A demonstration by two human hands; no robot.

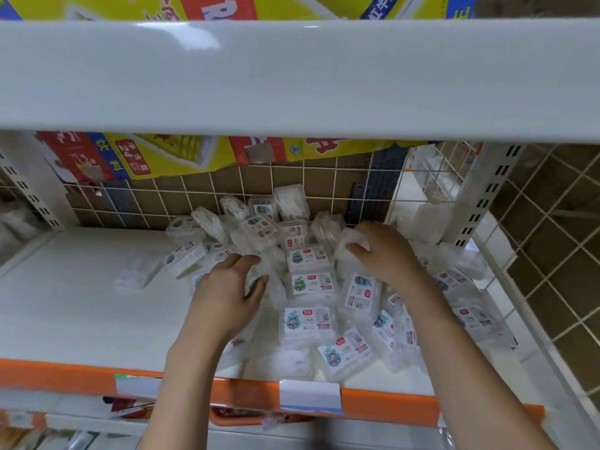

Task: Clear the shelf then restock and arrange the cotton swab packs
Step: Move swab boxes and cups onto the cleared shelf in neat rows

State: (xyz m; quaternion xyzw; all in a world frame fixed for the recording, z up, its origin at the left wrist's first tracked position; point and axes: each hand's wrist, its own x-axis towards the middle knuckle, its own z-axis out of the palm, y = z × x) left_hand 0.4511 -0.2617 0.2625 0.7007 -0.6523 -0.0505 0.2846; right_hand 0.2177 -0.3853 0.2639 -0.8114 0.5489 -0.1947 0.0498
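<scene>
1. Right hand (384,251): we see it curled over one clear pack (352,243) near the shelf's back edge, fingers wrapped on the pack's top, grasping it.
2. Left hand (227,287): fingers bent round a clear pack (264,271) at the left fringe of the heap, thumb on its near side; we read this as a grasp, though blur softens the pack's outline.
3. Cotton swab packs (310,284): a loose heap of clear plastic boxes with cartoon labels, filling the right half of the shelf from back edge to front edge. Some lie flat, label up; others tilt or stand on edge against the back grid.
4. One stray pack (138,271) lies flat, apart from the heap, toward the shelf's left half.
5. Shelf (81,306): white board, orange strip (58,375) along its front edge, carrying a white and blue price tag (310,396) below the heap.
6. White wire grid (194,196) closes the back and the right side.
7. Upper shelf (292,76) spans the top of our view; yellow and red cartons (146,154) show behind the grid, under that upper shelf.
</scene>
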